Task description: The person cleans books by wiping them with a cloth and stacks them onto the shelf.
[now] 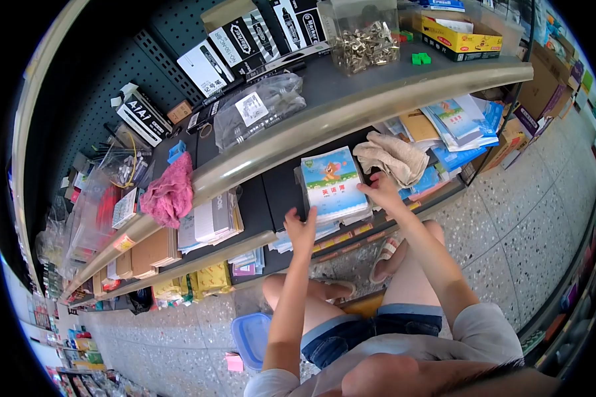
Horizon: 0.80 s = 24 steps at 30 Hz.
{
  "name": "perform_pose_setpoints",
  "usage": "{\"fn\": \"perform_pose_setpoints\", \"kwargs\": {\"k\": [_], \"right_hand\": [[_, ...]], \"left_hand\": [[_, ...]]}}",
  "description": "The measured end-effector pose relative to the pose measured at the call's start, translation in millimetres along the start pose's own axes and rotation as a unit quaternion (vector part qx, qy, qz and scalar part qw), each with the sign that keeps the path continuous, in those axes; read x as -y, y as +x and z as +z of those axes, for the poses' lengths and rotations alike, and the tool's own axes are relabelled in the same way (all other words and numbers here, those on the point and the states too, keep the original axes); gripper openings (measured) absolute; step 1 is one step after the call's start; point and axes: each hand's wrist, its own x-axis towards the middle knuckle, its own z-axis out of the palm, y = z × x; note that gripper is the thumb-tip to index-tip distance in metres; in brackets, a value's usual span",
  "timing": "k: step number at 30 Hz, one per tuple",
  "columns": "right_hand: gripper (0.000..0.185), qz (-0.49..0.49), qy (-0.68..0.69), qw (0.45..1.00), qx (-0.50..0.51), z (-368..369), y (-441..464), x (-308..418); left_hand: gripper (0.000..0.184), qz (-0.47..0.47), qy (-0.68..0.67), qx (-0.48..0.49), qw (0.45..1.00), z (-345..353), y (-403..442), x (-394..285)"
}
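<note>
A stack of blue and white booklets [330, 182] with a cartoon mouse on the cover lies on the lower shelf in front of me. At the stack's lower left corner is my left hand [301, 228], its fingers apart and nothing held. My right hand [381, 192] is at the stack's right edge, fingers spread, with the thumb side near the cover. A crumpled beige cloth [392, 157] lies just beyond my right hand, to the right of the stack. Over the upper shelf's edge at the left hangs a pink cloth [169, 192].
The upper shelf's front edge [298, 153] runs above the stack. It carries marker boxes [242, 41], a bin of metal clips [364, 46] and a yellow box [462, 38]. More booklets [460, 119] lie at the right. A blue basin [250, 337] is on the floor.
</note>
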Motion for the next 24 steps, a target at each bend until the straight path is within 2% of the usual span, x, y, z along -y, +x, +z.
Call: {"fn": "perform_pose_setpoints", "kwargs": {"k": [3, 7, 8, 10, 11, 13, 17, 20, 24], "right_hand": [[0.069, 0.116, 0.043, 0.989, 0.087, -7, -15, 22], [0.072, 0.042, 0.038, 0.997, 0.058, 3, -9, 11], [0.070, 0.052, 0.047, 0.995, 0.073, 8, -3, 5], [0.061, 0.104, 0.124, 0.972, 0.168, 4, 2, 15], [0.058, 0.123, 0.134, 0.966, 0.183, 1, 2, 19], [0.051, 0.159, 0.156, 0.952, 0.212, -4, -3, 37], [0.042, 0.141, 0.213, 0.942, 0.217, 11, -3, 31], [0.039, 0.115, 0.215, 0.942, 0.233, 25, -4, 44], [0.032, 0.071, 0.257, 0.930, 0.251, 63, -4, 73]], "left_hand": [[0.070, -0.140, -0.193, 0.068, 0.969, 8, -20, 39], [0.072, -0.235, -0.344, 0.067, 0.907, 12, -37, -1], [0.070, -0.236, -0.351, 0.071, 0.903, 13, -32, 1], [0.065, -0.237, -0.367, 0.088, 0.895, 18, -21, 4], [0.051, -0.226, -0.381, 0.098, 0.891, 19, -20, 6], [0.043, -0.206, -0.374, 0.094, 0.899, 15, -15, 7], [0.034, -0.177, -0.351, 0.028, 0.919, 5, -15, -5], [0.026, -0.124, -0.347, 0.005, 0.930, -11, -10, -1], [0.024, -0.058, -0.297, -0.010, 0.953, -53, 10, 5]]}}
